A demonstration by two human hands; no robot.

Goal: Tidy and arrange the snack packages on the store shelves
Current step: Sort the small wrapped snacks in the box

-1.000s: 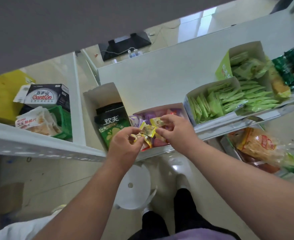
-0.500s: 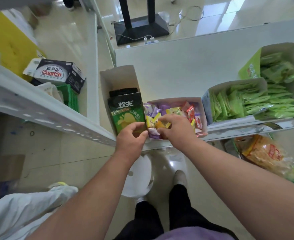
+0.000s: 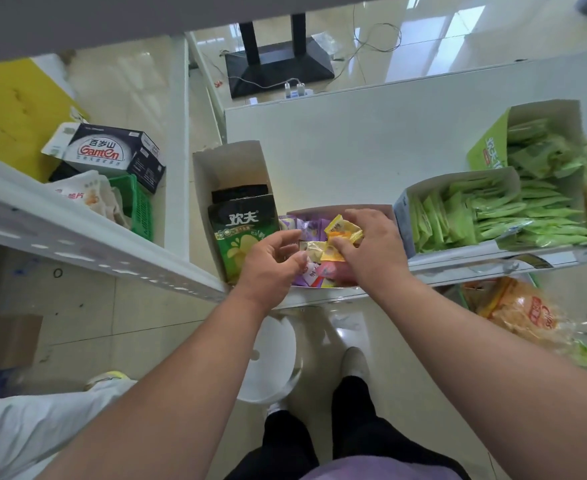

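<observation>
1. The small snack packets (image 3: 323, 251), purple, yellow and pink, lie jumbled in an open display box (image 3: 326, 209) at the front edge of the white shelf (image 3: 354, 150), at about 12 o'clock from the person.
2. The right hand (image 3: 371, 247) grips a yellow packet (image 3: 342, 230) over the box, fingers curled round it.
3. The left hand (image 3: 271, 261), at 9 o'clock of the right, pinches a pale packet (image 3: 311, 249) between thumb and fingers.
4. At 9 o'clock of the box a second carton (image 3: 229, 168) holds upright green-and-black bags (image 3: 242, 230).
5. At 3 o'clock two cartons hold green sachets (image 3: 493, 213), already in fairly neat rows.
6. Judging by the jumble, this box is mid-sort; the orange bags (image 3: 513, 310) on the lower level look untouched.
</observation>
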